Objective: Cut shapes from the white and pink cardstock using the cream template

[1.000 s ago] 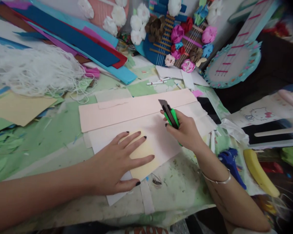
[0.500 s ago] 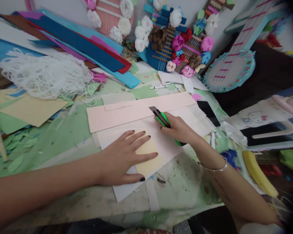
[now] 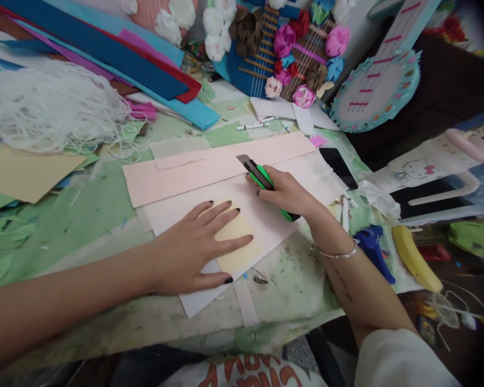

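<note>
On pink sheet (image 3: 210,171) — one cutter (image 3: 262,180), two hands.

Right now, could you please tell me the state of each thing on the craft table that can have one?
left hand: flat, fingers spread, pressing on the cream paper piece.
right hand: closed around the green utility knife.
green utility knife: blade end down at the pink foam sheet.
pink foam sheet: lying flat, overlapping the white sheet.
black phone: screen dark.
white string: loose tangled heap.

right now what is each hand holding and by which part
The right hand grips a green box cutter by its handle. The left hand holds nothing, lying flat on yellow paper.
</note>
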A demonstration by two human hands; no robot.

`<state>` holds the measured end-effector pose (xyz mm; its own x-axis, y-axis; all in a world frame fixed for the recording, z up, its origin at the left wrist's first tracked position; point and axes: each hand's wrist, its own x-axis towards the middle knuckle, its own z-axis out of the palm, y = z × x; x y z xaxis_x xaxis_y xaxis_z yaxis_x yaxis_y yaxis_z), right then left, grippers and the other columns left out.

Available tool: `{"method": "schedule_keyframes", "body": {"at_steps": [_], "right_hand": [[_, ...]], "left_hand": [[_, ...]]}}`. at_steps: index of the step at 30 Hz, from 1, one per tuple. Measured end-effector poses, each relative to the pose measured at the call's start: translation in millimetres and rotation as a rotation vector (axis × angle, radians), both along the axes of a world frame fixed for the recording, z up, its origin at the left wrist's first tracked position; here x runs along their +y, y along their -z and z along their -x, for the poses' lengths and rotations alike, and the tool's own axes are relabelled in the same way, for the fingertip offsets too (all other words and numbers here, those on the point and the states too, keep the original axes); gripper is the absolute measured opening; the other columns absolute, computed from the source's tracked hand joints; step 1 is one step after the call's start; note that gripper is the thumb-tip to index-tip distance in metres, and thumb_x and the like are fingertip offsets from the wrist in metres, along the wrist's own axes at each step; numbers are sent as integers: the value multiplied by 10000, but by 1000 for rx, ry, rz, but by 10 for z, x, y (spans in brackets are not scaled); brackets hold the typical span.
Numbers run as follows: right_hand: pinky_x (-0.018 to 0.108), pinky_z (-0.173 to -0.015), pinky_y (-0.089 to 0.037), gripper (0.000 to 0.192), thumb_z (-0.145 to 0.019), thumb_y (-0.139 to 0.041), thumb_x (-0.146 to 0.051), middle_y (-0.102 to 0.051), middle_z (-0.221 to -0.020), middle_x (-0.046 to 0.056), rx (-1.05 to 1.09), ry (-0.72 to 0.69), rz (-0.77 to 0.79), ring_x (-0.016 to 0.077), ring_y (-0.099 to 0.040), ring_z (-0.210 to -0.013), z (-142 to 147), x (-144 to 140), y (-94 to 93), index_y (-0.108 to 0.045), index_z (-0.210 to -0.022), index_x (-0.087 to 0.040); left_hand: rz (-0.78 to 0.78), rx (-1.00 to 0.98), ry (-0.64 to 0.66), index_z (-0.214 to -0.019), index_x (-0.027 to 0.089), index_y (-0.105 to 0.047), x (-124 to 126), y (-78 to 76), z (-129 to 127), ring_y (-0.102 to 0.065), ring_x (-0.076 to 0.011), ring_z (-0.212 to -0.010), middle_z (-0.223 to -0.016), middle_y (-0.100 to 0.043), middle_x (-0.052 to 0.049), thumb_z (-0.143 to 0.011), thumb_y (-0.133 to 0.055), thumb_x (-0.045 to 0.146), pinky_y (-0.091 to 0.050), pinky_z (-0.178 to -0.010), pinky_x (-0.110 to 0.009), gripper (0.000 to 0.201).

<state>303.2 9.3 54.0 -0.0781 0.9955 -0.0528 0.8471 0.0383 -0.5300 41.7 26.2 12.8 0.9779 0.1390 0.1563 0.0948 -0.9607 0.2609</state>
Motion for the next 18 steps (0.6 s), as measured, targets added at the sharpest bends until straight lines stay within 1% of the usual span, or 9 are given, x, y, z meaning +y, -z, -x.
{"method": "schedule_keyframes", "body": {"at_steps": [3, 6, 8, 12, 15, 18], "right_hand": [[322, -729, -394, 268, -752, -530, -194, -650, -926, 32, 14, -19, 17, 233, -568, -831, -4, -1, 8, -553, -1018, -219], [318, -719, -385, 262, -751, -530, -194, -642, -926, 32, 18, -19, 11, 230, -562, -824, 1, -3, 12, -547, -1012, -217], [315, -710, -381, 272, -748, -527, -192, -637, -922, 31, 18, -25, 1, 229, -558, -819, 5, -5, 15, -542, -1018, -218], [321, -715, -382, 274, -743, -522, -183, -638, -931, 35, 13, -32, -11, 234, -556, -820, 5, -8, 24, -538, -1015, -218], [330, -721, -386, 250, -747, -528, -190, -644, -933, 37, -2, -27, -19, 240, -556, -821, 2, -10, 36, -537, -996, -220], [345, -737, -392, 244, -755, -536, -195, -648, -942, 41, -11, -24, -25, 249, -557, -832, 0, -13, 49, -538, -997, -224]], "left_hand": [[6, 13, 25, -1474, 345, -369, 12, 0, 5, -244, -436, -1419, -1564, -260, -160, -865, -573, 524, -229, -1089, -634, 667], [12, 3, 10, -1462, 331, -398, 1, -5, -2, -245, -425, -1423, -1559, -279, -154, -861, -585, 505, -208, -1107, -622, 653], [7, 6, 0, -1458, 321, -409, -12, -11, -9, -240, -420, -1427, -1556, -278, -167, -859, -590, 490, -200, -1111, -620, 648], [-6, 22, 6, -1457, 334, -404, -22, -23, -13, -226, -412, -1434, -1565, -262, -158, -860, -590, 491, -201, -1111, -622, 644], [-11, 39, 19, -1465, 339, -388, -12, -25, -7, -211, -411, -1439, -1574, -242, -157, -861, -583, 531, -192, -1114, -624, 663], [-13, 46, 33, -1482, 336, -359, -1, -22, -3, -197, -415, -1443, -1575, -227, -174, -844, -579, 603, -187, -1113, -627, 726]]}}
